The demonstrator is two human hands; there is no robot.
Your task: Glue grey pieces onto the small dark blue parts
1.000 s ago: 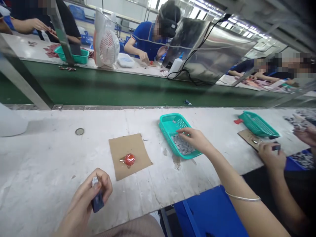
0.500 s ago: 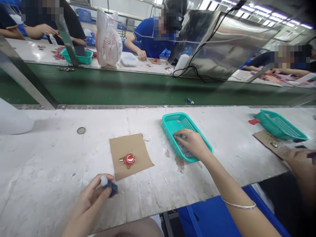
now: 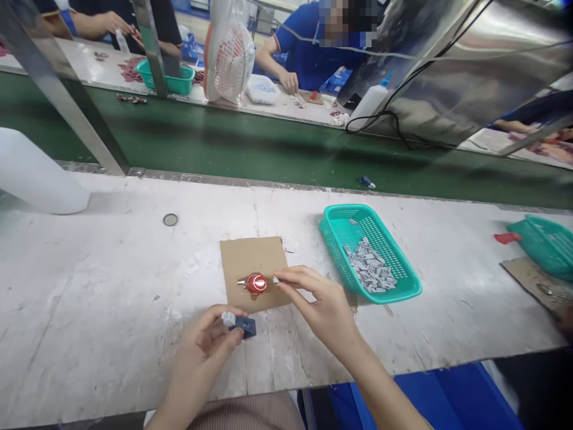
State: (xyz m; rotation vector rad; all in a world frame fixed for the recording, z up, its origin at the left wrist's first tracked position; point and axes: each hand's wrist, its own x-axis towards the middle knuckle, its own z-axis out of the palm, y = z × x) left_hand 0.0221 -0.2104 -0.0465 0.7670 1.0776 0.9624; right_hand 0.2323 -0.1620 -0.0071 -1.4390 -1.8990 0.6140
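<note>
Between thumb and fingers, my left hand (image 3: 208,346) grips a small dark blue plastic part (image 3: 245,326) with a pale grey piece (image 3: 228,319) at one end. My right hand (image 3: 324,304) is pinched on a small grey piece (image 3: 276,279), mostly covered by the fingertips. Just left of those fingertips, a shiny red round part (image 3: 256,283) with metal tabs lies on a square of brown cardboard (image 3: 250,251). To the right of my right hand stands a green basket (image 3: 329,236) with many small grey plastic pieces (image 3: 369,266) in it.
A bottle cap (image 3: 170,220) lies on the white table (image 3: 111,286). A large white container (image 3: 40,170) stands at the left. Another green basket (image 3: 544,242) and a cardboard sheet (image 3: 528,278) are at the right. Across the green strip, a person in blue (image 3: 308,36) works.
My right hand has come out of the green basket to the left, over the cardboard, holding a small grey piece. My left hand still holds the blue part. The view has shifted.
</note>
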